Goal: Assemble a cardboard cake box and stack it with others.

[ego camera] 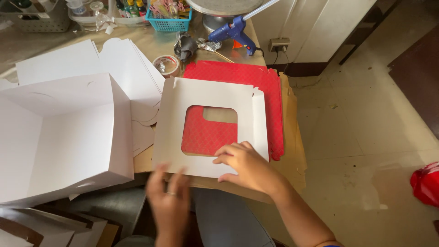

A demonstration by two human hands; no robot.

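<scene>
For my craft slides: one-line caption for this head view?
Both hands, right hand and left hand, press a white windowed card over red patterned sheets.

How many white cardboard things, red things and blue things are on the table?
White: 3 - windowed lid panel, assembled box, flat sheet stack
Red: 1 - patterned red sheet
Blue: 2 - glue gun, basket
Total: 6
</scene>
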